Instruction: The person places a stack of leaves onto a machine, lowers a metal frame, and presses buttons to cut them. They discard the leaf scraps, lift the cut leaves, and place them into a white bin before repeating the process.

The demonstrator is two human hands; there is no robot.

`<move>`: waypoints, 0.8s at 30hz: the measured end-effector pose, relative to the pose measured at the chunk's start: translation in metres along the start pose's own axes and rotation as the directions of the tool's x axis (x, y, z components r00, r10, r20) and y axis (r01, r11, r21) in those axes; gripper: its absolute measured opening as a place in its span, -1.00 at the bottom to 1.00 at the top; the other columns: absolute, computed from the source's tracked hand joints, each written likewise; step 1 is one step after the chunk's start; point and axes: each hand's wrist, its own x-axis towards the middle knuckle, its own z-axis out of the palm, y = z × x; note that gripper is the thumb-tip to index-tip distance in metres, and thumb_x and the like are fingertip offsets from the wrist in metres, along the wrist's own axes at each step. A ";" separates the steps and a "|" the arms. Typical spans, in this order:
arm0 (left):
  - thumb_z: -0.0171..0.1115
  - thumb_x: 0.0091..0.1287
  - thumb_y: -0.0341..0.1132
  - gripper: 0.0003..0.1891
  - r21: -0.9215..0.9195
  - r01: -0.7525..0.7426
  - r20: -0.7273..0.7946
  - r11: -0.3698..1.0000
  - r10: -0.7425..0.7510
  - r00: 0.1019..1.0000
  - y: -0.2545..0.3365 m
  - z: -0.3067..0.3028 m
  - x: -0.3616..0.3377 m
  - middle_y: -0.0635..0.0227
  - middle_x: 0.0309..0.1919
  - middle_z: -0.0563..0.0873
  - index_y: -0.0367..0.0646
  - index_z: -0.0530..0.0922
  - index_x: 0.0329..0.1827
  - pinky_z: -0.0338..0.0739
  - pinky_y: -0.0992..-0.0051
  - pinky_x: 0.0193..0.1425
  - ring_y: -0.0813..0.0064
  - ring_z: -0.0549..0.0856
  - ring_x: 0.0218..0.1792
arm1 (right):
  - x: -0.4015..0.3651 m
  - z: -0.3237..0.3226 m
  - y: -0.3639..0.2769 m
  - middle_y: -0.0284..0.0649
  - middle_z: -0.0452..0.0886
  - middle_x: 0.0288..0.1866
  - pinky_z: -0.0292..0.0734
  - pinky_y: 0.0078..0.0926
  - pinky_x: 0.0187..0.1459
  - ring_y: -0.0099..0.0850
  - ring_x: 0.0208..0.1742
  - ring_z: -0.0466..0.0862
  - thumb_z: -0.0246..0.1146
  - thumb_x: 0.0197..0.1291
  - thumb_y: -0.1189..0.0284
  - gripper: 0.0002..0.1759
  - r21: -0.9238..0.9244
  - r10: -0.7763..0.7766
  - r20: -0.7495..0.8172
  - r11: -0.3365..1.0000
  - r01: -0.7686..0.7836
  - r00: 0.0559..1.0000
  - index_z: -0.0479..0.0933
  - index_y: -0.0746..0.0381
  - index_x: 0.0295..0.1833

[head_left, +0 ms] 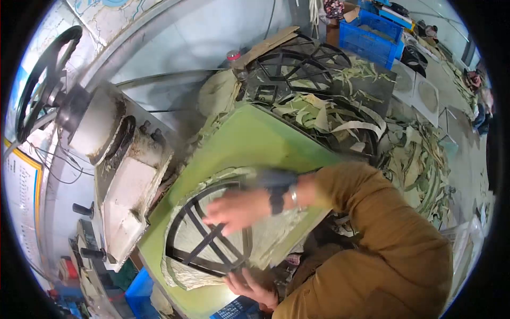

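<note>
A black, spoked, fan-shaped cutting die (208,238) lies on pale, crinkled sheet material (276,234) over a green board (234,138). My right hand (239,210), with a dark watch and a bracelet at the wrist, reaches over the die. It is blurred, but its fingers close on a spoke near the die's middle. My left hand (252,290) is at the near edge of the die and sheet. Its fingers are apart and touch that edge; part of the palm is hidden by the sleeve and the shadow.
A pale machine arm (127,191) with a black handwheel (45,87) stands left of the board. More black dies (300,66) lie behind, under scattered offcut strips (319,114). Offcuts pile up (419,165) at the right. A blue crate (369,40) sits at the back.
</note>
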 end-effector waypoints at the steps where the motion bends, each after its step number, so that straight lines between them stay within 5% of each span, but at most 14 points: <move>1: 0.38 0.17 -0.30 -0.48 0.019 0.027 -0.020 0.999 -0.027 0.999 0.002 0.004 -0.003 0.00 0.36 0.27 -0.06 0.46 0.22 0.22 -0.07 0.40 -0.18 0.23 0.41 | -0.007 -0.028 0.017 -0.10 0.49 -0.09 0.52 -0.24 -0.05 -0.22 -0.06 0.57 0.29 0.15 0.32 -0.51 -0.049 -0.014 -0.054 0.999 0.012 0.998 0.44 0.33 0.15; 2: 0.38 0.15 -0.38 -0.47 0.039 0.058 -0.039 0.998 -0.057 0.998 0.004 0.007 -0.007 0.00 0.36 0.26 -0.06 0.46 0.22 0.23 -0.06 0.40 -0.16 0.22 0.41 | -0.014 -0.045 0.049 -0.11 0.51 -0.04 0.50 -0.21 -0.05 -0.22 -0.08 0.56 0.27 0.16 0.34 -0.62 0.178 0.153 -0.102 0.975 -0.133 0.983 0.48 0.32 0.05; 3: 0.36 0.11 -0.50 -0.45 -0.012 0.128 -0.035 0.992 -0.128 0.991 0.009 0.009 -0.010 0.05 0.37 0.23 -0.05 0.46 0.22 0.21 -0.04 0.42 -0.12 0.19 0.43 | -0.027 -0.058 0.098 -0.11 0.54 -0.05 0.49 -0.19 -0.05 -0.20 -0.06 0.57 0.23 0.19 0.39 -0.73 -0.071 0.014 -0.283 0.997 -0.036 0.959 0.51 0.30 -0.04; 4: 0.24 0.23 -0.34 -0.61 0.072 0.120 -0.072 0.990 -0.115 0.991 0.002 0.017 -0.018 0.02 0.16 0.32 -0.15 0.42 0.12 0.25 -0.25 0.27 -0.21 0.27 0.31 | -0.042 -0.084 0.129 -0.10 0.56 -0.14 0.48 -0.17 -0.06 -0.16 -0.08 0.57 0.20 0.21 0.41 -0.81 0.045 0.195 -0.487 0.979 -0.198 0.852 0.54 0.28 -0.13; 6: 0.25 0.18 -0.33 -0.66 0.054 0.123 -0.089 0.991 -0.117 0.989 0.011 0.017 -0.008 0.09 0.06 0.34 -0.11 0.46 0.02 0.26 -0.20 0.24 -0.14 0.32 0.22 | -0.072 -0.126 0.220 -0.05 0.59 -0.22 0.48 -0.13 -0.08 -0.05 -0.11 0.58 0.18 0.13 0.44 -0.82 -0.271 0.311 -0.476 0.838 -0.474 0.823 0.57 0.26 -0.17; 8: 0.25 0.16 -0.34 -0.72 0.009 0.264 0.008 0.964 -0.264 0.964 0.002 0.017 -0.027 0.14 -0.01 0.34 -0.07 0.49 -0.06 0.29 -0.13 0.19 -0.06 0.37 0.11 | -0.106 -0.143 0.309 -0.02 0.58 -0.22 0.47 -0.07 -0.08 0.00 -0.10 0.56 0.19 0.12 0.43 -0.81 -0.346 0.594 -0.383 0.618 -0.706 0.707 0.58 0.31 -0.21; 9: 0.20 0.05 -0.76 -0.50 0.097 0.095 0.071 0.991 -0.102 0.992 0.010 0.009 -0.006 0.16 0.10 0.31 -0.08 0.52 0.04 0.32 0.12 0.18 0.10 0.36 0.14 | -0.128 -0.138 0.349 0.12 0.59 -0.30 0.49 0.03 -0.16 0.08 -0.22 0.60 0.18 0.11 0.47 -0.82 -0.436 0.414 -0.484 0.650 -0.622 0.771 0.60 0.36 -0.25; 12: 0.24 0.08 -0.74 -0.54 0.179 0.091 0.215 0.980 -0.129 0.968 0.016 0.001 0.005 0.16 0.00 0.39 -0.06 0.52 0.01 0.32 0.04 0.15 -0.01 0.39 0.13 | -0.158 -0.121 0.437 0.15 0.54 -0.35 0.45 0.08 -0.21 0.13 -0.27 0.56 0.20 0.24 0.33 -0.72 -0.433 0.472 -0.516 0.576 -0.693 0.715 0.57 0.38 -0.28; 14: 0.23 0.08 -0.74 -0.49 0.140 0.187 0.241 0.972 -0.216 0.946 0.019 -0.004 0.001 0.19 -0.05 0.41 0.04 0.52 0.05 0.29 -0.01 0.16 0.00 0.40 0.10 | -0.172 -0.104 0.471 0.14 0.55 -0.30 0.44 0.15 -0.25 0.14 -0.23 0.55 0.25 0.25 0.30 -0.73 -0.347 0.677 -0.443 0.475 -0.809 0.588 0.57 0.33 -0.19; 16: 0.22 0.08 -0.75 -0.43 0.191 0.246 0.226 0.950 -0.286 0.931 0.021 -0.002 0.000 0.22 -0.07 0.38 0.09 0.48 0.10 0.26 -0.04 0.17 0.03 0.39 0.08 | -0.176 -0.096 0.482 0.12 0.57 -0.13 0.50 0.11 -0.13 0.14 -0.10 0.56 0.27 0.20 0.34 -0.71 -0.424 0.749 -0.333 0.424 -0.800 0.573 0.53 0.31 -0.07; 17: 0.18 0.07 -0.77 -0.37 0.130 0.340 0.228 0.931 -0.362 0.904 0.006 0.000 -0.025 0.24 -0.08 0.36 0.12 0.44 0.15 0.25 -0.03 0.17 0.06 0.37 0.06 | -0.184 -0.087 0.490 0.12 0.56 -0.15 0.48 0.12 -0.12 0.15 -0.09 0.55 0.27 0.19 0.35 -0.72 -0.496 0.643 -0.419 0.429 -0.755 0.641 0.53 0.33 -0.09; 18: 0.16 0.06 -0.78 -0.35 0.142 0.291 0.184 0.946 -0.314 0.931 0.015 0.002 -0.009 0.22 -0.03 0.36 0.14 0.43 0.16 0.29 0.04 0.10 0.03 0.36 0.09 | -0.179 -0.097 0.487 0.11 0.55 -0.14 0.46 0.13 -0.07 0.15 -0.06 0.54 0.27 0.18 0.34 -0.72 -0.449 0.775 -0.322 0.380 -0.809 0.543 0.52 0.33 -0.12; 23: 0.21 0.07 -0.75 -0.38 0.142 0.147 0.108 0.979 -0.163 0.981 0.016 0.007 0.004 0.24 0.01 0.38 0.14 0.46 0.14 0.34 0.22 -0.05 0.05 0.38 0.10 | -0.197 -0.131 0.472 -0.04 0.54 -0.31 0.44 -0.08 -0.17 -0.07 -0.22 0.58 0.19 0.27 0.31 -0.73 -0.361 0.410 -0.553 0.667 -0.652 0.725 0.52 0.34 -0.19; 24: 0.22 0.08 -0.74 -0.40 0.126 0.117 0.086 0.985 -0.128 0.988 0.014 0.008 0.001 0.26 0.00 0.39 0.13 0.47 0.13 0.34 0.23 -0.04 0.07 0.39 0.11 | -0.181 -0.156 0.421 -0.11 0.54 -0.34 0.43 -0.18 -0.21 -0.17 -0.28 0.56 0.20 0.27 0.29 -0.72 -0.232 0.541 -0.461 0.692 -0.684 0.704 0.53 0.33 -0.17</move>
